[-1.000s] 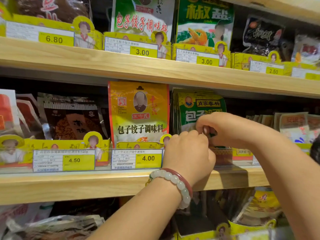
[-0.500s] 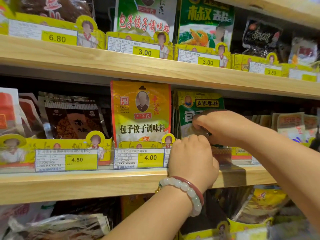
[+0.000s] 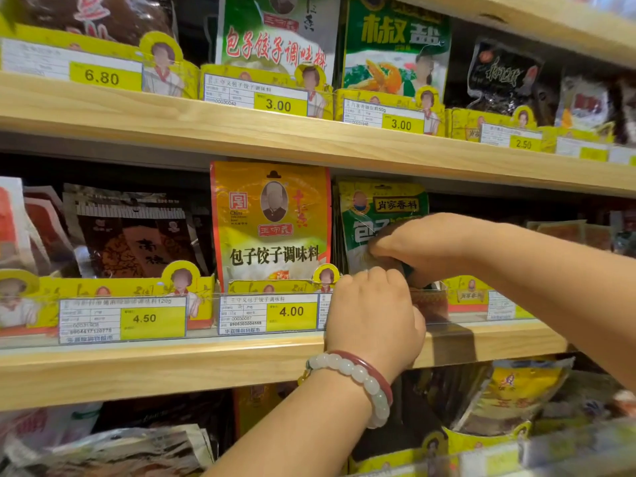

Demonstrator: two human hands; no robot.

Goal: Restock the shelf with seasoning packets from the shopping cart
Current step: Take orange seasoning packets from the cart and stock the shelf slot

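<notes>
Packets (image 3: pixel 382 215) of green seasoning stand in the middle-shelf (image 3: pixel 172 366) slot. I read my right hand (image 3: pixel 426 246) as curled on their front, my left hand (image 3: pixel 375 315) curled at the rail. Cart unseen; remaining stock unknown.

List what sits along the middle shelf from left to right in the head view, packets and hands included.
Red-and-white packets → dark brown packet above the 4.50 tag → yellow-orange dumpling seasoning packet above the 4.00 tag → left hand → green packets that the right hand reaches into → pale packets.
</notes>
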